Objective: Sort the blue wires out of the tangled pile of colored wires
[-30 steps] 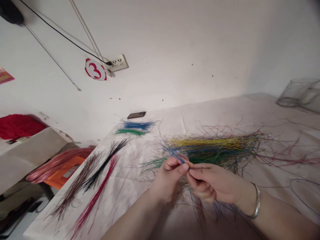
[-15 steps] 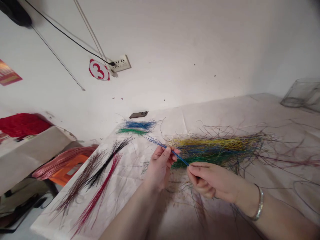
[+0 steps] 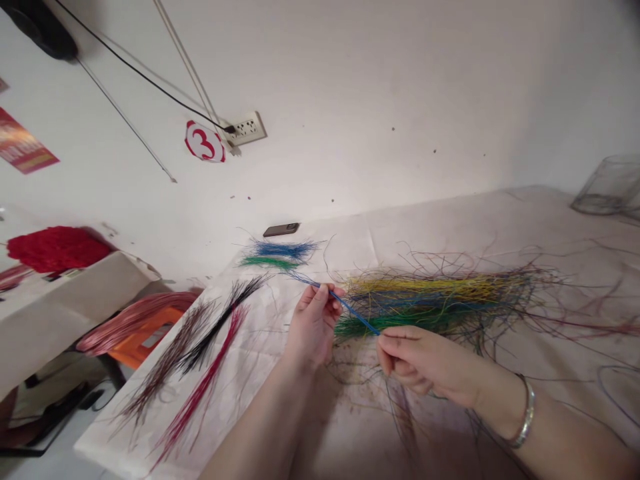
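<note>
Left hand [image 3: 313, 323] and right hand [image 3: 420, 363] both pinching blue wires [image 3: 357, 316], strand taut between them over bench [image 3: 260, 400]. Loose ends fan out past left hand. Multicolour pile [image 3: 440, 288] just beyond.

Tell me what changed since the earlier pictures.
The left hand moved away from the right hand, leftward and toward the wall, leaving more of the blue wires stretched between them. Both hands still grip the blue wires. The phone and yellow wires stayed put.
</note>
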Available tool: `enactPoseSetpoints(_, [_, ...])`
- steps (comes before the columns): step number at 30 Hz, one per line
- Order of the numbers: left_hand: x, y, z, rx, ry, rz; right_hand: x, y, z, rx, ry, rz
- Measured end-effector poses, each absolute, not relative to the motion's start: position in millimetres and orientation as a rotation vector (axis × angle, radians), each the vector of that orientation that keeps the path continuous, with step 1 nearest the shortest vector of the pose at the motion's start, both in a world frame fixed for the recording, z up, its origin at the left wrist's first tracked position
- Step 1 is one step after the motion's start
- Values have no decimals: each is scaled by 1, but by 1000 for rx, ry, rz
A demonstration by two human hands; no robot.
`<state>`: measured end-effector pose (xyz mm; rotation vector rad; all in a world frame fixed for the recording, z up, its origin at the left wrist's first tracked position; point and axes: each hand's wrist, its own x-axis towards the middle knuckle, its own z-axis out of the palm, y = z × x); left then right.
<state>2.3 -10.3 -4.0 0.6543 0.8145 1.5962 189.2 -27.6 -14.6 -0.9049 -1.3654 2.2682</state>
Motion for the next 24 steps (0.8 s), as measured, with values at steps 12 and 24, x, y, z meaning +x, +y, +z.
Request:
enactPoseSetpoints(12, [-7, -4, -6, 607, 820, 1628, 190, -27, -23, -878, -1420, 2233])
enactPoseSetpoints(24, [-20, 2, -3, 540, 801, 1686, 190, -27, -25, -924, -1578, 2116])
